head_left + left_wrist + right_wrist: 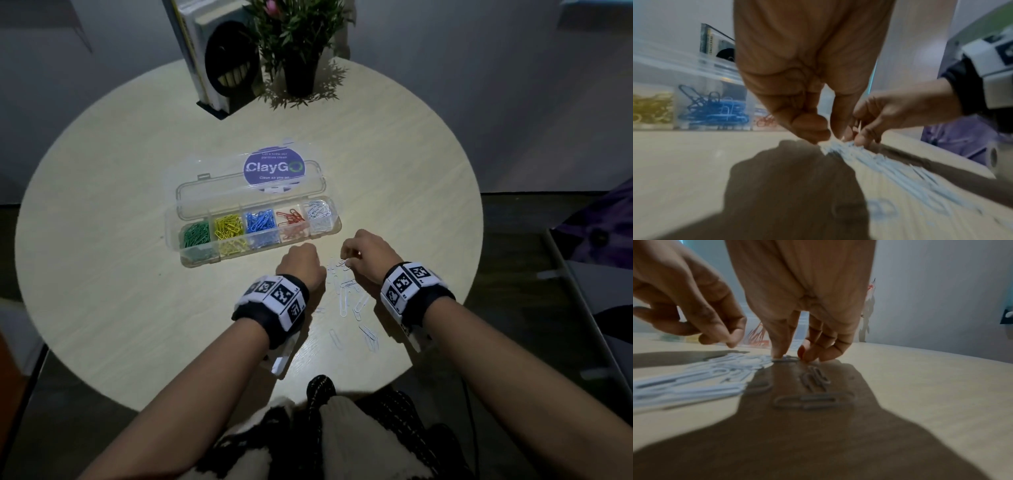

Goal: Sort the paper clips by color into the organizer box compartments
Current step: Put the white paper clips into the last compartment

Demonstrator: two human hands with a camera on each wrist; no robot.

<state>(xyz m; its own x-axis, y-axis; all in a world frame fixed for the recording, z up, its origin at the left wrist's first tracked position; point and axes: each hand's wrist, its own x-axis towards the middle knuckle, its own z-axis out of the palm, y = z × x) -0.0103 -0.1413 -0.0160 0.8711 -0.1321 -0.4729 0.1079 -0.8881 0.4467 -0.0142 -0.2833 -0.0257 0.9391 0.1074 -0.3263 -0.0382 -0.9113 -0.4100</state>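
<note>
The clear organizer box [173,222] lies open mid-table, holding green, yellow, blue [715,112], red and white clips [320,214] in separate compartments. Several loose white paper clips [349,294] [890,164] [694,381] lie scattered in front of it, between my wrists. My right hand [349,260] [791,356] has its fingertips down on the table, pinching one white clip [785,360] at the pile's far end. My left hand [301,255] [824,139] is curled, thumb and forefinger meeting at the pile's edge. Blur hides whether a clip sits between them.
The box's clear lid [205,195] lies back over a purple round sticker [274,168]. A potted plant [299,75] and a stand of books [212,68] occupy the table's far side. The round table's near edge runs just below my forearms.
</note>
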